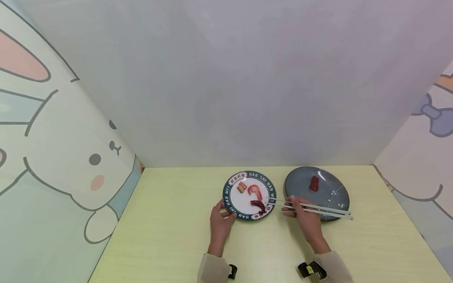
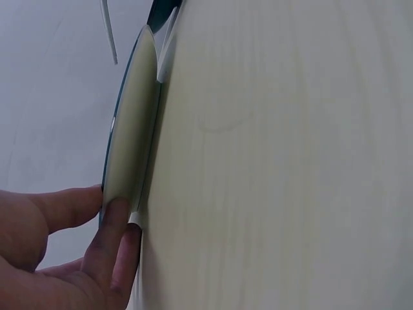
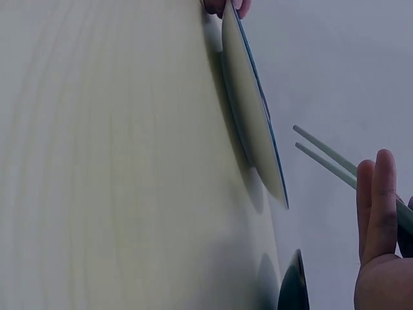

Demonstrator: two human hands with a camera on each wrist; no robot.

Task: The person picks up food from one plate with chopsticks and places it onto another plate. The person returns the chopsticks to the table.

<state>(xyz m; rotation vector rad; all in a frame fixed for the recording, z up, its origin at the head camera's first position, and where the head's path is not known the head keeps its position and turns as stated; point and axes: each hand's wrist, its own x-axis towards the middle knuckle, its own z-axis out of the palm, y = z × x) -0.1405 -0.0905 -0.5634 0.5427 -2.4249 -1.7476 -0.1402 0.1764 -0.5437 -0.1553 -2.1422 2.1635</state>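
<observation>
My left hand (image 1: 221, 225) grips the near left rim of a white plate with a dark green lettered border (image 1: 244, 203); the left wrist view shows the thumb and fingers pinching its edge. On this plate lie a shrimp-like orange piece (image 1: 255, 191), a curved dark red piece (image 1: 259, 206) and a small tan piece (image 1: 242, 187). My right hand (image 1: 307, 221) holds a pair of pale chopsticks (image 1: 329, 211). Their tips hover over the plate's right side, slightly parted with nothing between them in the right wrist view (image 3: 326, 155).
Right of the white plate stands a larger blue-grey plate (image 1: 299, 182) with a white blossom pattern. A red piece (image 1: 314, 183) lies on it. The pale yellow table (image 1: 170, 220) meets a grey wall (image 1: 226, 98) behind, and cartoon-printed panels flank both sides.
</observation>
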